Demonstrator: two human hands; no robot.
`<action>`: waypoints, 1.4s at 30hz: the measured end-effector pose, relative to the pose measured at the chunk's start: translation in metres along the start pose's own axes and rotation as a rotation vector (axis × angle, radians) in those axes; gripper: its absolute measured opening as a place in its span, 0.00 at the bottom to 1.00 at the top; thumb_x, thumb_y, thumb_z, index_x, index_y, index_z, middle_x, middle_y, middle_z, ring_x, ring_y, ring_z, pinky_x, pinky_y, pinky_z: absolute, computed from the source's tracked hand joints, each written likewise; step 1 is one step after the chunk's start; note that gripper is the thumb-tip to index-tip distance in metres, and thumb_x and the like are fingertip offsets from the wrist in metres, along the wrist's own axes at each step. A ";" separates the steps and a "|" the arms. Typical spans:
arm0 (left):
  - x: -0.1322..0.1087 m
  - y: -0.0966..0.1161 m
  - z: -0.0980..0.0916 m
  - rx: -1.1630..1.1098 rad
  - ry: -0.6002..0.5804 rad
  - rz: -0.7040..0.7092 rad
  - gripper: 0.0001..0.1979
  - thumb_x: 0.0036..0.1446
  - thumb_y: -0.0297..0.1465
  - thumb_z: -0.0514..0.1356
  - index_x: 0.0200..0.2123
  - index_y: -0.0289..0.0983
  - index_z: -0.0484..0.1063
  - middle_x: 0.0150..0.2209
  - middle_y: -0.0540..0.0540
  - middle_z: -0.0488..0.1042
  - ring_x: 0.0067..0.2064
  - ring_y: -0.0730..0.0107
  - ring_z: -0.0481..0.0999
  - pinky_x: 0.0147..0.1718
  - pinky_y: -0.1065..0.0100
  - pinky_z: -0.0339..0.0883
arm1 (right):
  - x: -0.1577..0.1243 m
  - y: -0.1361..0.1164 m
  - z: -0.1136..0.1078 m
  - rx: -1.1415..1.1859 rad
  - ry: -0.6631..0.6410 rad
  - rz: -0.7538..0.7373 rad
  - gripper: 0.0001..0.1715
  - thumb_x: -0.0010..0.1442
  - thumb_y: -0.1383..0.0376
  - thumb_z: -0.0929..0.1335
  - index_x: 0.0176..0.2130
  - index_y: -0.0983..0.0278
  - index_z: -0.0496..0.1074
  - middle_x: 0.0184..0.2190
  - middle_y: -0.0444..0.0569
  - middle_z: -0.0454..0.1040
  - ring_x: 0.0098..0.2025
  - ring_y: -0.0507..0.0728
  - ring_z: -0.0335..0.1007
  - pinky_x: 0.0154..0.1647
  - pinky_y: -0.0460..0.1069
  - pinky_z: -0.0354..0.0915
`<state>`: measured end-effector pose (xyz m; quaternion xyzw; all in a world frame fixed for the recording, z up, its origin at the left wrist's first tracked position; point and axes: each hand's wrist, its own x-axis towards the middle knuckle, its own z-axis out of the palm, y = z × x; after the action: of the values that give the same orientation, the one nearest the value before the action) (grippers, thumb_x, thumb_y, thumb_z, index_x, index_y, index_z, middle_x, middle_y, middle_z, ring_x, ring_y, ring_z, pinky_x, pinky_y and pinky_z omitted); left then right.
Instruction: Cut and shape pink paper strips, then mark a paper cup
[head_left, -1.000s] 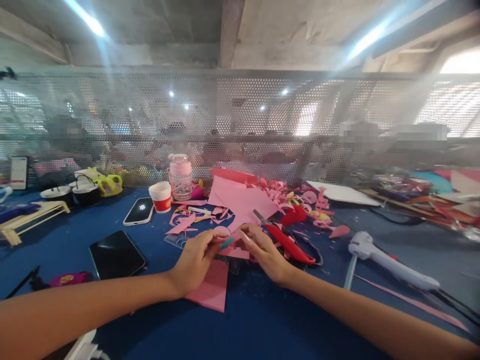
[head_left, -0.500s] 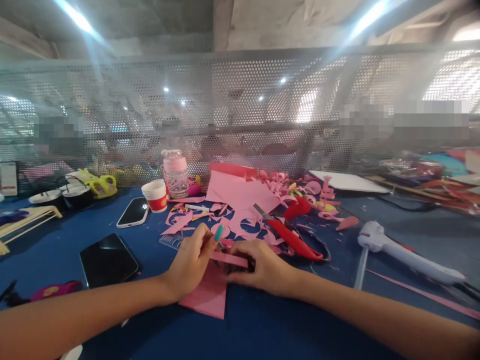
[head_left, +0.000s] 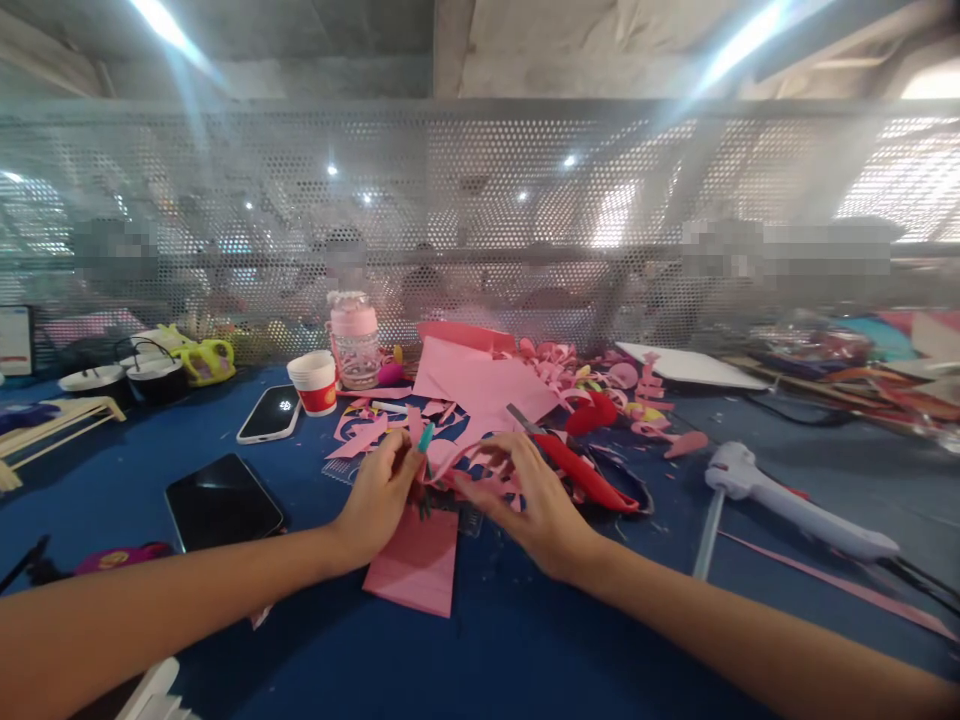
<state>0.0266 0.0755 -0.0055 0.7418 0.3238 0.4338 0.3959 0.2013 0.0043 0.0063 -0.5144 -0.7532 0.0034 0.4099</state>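
My left hand (head_left: pixel 379 495) and my right hand (head_left: pixel 525 500) meet over the blue table (head_left: pixel 525 640), both pinching a thin pink paper strip (head_left: pixel 450 462) that curls up between them. Under my left hand lies a flat pink paper sheet (head_left: pixel 416 565). Red-handled scissors (head_left: pixel 581 472) lie just right of my right hand. Behind the hands sits a heap of pink paper scraps (head_left: pixel 480 395).
A black phone (head_left: pixel 223 502) lies left of my left hand, a second phone (head_left: pixel 268 413) farther back beside a red-and-white cup (head_left: pixel 315 382) and a pink jar (head_left: pixel 352 340). A white glue gun (head_left: pixel 787 500) lies at right. A perforated metal screen (head_left: pixel 480 220) closes the back.
Both hands rose from the table and now pull the pink strip into a curl; my right hand lifted off the flat sheet.
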 end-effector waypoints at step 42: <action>-0.001 0.007 0.000 -0.123 -0.095 0.182 0.09 0.55 0.34 0.57 0.26 0.36 0.69 0.33 0.49 0.62 0.32 0.72 0.67 0.25 0.73 0.66 | -0.002 -0.008 0.004 0.363 -0.180 0.181 0.20 0.60 0.58 0.61 0.23 0.65 0.71 0.21 0.46 0.71 0.26 0.55 0.68 0.29 0.49 0.64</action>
<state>0.0267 0.0713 0.0000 0.7620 0.2086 0.4516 0.4145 0.1929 0.0014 0.0057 -0.4953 -0.7245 0.2220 0.4248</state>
